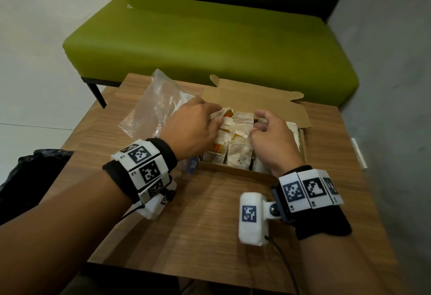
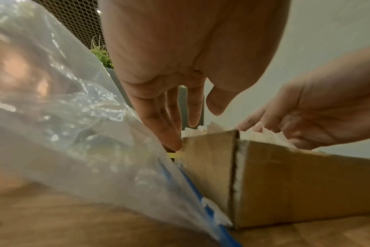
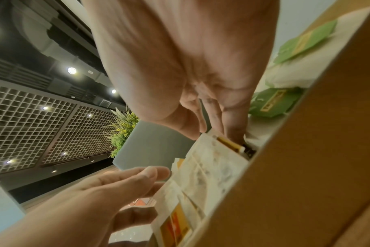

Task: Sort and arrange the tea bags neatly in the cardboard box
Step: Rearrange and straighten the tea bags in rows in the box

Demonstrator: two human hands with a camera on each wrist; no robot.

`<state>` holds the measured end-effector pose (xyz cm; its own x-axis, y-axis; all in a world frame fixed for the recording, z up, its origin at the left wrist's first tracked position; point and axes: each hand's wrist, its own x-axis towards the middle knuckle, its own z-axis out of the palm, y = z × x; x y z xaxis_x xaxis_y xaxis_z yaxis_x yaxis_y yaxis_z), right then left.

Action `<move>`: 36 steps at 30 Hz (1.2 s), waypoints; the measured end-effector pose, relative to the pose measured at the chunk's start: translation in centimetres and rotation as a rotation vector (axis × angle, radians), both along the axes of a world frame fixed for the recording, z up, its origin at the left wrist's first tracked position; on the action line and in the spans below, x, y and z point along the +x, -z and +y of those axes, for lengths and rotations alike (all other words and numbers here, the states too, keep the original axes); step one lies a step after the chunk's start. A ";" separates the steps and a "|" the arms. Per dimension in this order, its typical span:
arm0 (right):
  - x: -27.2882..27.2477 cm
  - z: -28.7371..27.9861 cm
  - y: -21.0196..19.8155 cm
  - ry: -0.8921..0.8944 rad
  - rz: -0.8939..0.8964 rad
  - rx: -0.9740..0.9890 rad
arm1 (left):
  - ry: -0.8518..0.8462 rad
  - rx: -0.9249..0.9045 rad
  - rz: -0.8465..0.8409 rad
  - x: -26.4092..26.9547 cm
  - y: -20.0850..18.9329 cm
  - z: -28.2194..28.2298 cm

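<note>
An open cardboard box [image 1: 235, 170] stands on the wooden table [image 1: 205, 229], its lid folded back. Rows of white tea bags [image 1: 240, 152] with orange and yellow labels stand in it. My left hand [image 1: 218, 115] is over the left row, its straight fingers resting on the bag tops beside the box's left wall [image 2: 209, 167]. Over the middle row, my right hand [image 1: 255, 123] has its fingers curled. In the right wrist view its thumb and fingers [image 3: 232, 127] pinch the top of a white tea bag [image 3: 207, 175]. Green-labelled tea bags [image 3: 272, 103] lie at the box's right side.
A crumpled clear plastic zip bag [image 1: 154, 108] with a blue strip lies against the box's left side. Behind the table is a green bench [image 1: 210, 45]. A black bag [image 1: 35, 173] sits off the table's left edge. Bare tabletop lies in front of the box.
</note>
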<state>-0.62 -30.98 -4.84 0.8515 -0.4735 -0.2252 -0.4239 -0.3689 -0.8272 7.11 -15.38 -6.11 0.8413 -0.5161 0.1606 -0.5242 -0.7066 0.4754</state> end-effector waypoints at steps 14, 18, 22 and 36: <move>-0.2 0.4 -0.5 -0.053 0.028 -0.032 | -0.075 0.020 0.116 -0.6 -0.5 0.4; -0.7 -0.2 -1.1 -0.035 0.018 -0.141 | -0.096 0.006 0.181 -0.6 -0.5 0.6; -0.9 -0.1 -1.0 -0.083 0.068 -0.242 | -0.149 -0.032 0.275 -0.1 -0.1 0.7; -2.9 -3.7 -1.3 0.141 -0.001 -0.352 | -0.191 -0.064 0.411 -0.3 -0.2 0.7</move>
